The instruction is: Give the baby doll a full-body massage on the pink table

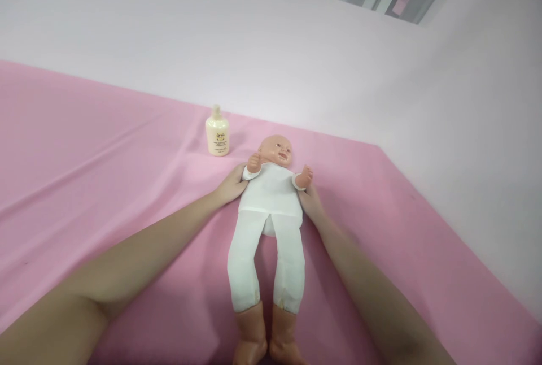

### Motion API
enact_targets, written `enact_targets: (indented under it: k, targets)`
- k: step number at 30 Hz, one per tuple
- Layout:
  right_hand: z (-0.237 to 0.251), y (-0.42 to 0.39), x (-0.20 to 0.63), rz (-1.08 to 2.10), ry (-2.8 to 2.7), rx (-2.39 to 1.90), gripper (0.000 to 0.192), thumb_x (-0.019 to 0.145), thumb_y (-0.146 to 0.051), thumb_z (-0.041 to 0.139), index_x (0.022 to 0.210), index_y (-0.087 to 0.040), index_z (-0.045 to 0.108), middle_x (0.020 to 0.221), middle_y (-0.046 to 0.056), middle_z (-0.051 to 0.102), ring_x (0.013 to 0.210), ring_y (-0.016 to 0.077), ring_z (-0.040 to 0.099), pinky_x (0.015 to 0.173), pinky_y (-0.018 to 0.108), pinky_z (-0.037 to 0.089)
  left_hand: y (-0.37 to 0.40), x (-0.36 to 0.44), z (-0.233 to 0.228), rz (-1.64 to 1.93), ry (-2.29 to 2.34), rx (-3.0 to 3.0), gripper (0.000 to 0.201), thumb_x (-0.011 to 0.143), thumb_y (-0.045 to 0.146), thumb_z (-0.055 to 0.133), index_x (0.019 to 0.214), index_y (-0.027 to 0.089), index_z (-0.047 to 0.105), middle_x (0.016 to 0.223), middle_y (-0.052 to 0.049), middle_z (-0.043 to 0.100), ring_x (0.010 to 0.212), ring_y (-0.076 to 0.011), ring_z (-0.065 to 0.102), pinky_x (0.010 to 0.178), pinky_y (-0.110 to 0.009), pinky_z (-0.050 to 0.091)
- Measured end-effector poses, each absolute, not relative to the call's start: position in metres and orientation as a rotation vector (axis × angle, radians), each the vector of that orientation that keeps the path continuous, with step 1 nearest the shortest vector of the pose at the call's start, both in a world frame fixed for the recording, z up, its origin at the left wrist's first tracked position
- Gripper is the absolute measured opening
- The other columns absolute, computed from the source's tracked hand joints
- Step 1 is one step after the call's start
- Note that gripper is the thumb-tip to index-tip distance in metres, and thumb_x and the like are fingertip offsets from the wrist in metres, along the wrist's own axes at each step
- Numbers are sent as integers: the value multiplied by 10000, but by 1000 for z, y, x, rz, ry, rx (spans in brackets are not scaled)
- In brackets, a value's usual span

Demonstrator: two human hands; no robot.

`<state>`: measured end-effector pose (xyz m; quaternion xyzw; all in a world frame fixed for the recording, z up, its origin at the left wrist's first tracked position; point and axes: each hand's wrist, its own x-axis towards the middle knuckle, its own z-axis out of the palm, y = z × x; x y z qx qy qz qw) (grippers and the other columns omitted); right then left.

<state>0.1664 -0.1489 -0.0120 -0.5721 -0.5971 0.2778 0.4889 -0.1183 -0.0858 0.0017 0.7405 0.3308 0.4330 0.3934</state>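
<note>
Fingers of left hand (231, 185) and right hand (311, 202) cup the doll (271, 201) mid-sheet (105, 150); its soft, light body likely flops, so the torso seems the best hold

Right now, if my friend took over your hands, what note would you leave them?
Left hand: flat against the baby doll at its side, under the raised arm. Right hand: against the doll's other side.
Doll: on its back on the pink sheet, in a white suit, feet toward me.
Lotion bottle: upright beyond the doll's head, cap on, untouched.
Done: doll laid flat, both sides steadied.
Left: bottle not yet picked up.
</note>
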Motion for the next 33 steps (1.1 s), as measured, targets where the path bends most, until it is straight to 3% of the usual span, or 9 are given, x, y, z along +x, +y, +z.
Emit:
enact_targets:
  k: [17, 24, 33]
  targets:
    - [-7, -151, 163, 724, -1398, -1421, 614, 902, -454, 611, 1465, -213, 562, 1508, 128, 614, 1510, 322, 486, 1277, 529, 384, -87, -117, 5, 1101, 809, 1884, 442, 861, 156, 578, 1295, 155, 660, 1281, -102, 737, 1173, -297, 687, 1044, -431, 557]
    - [-7, -151, 164, 718, -1409, -1427, 556, 915, -438, 600, 1432, -233, 597, 1485, 113, 639, 1504, 325, 497, 1269, 567, 388, -88, -117, 4, 1107, 827, 1872, 443, 862, 174, 590, 1299, 151, 662, 1298, -106, 734, 1197, -308, 681, 1060, -444, 555]
    - [-2, -154, 160, 727, -1399, -1440, 629, 914, -424, 592, 1498, -197, 536, 1526, 133, 599, 1508, 329, 488, 1273, 536, 385, -88, -117, 4, 1104, 824, 1867, 412, 866, 180, 597, 1271, 154, 667, 1268, -107, 740, 1159, -304, 689, 1042, -445, 561]
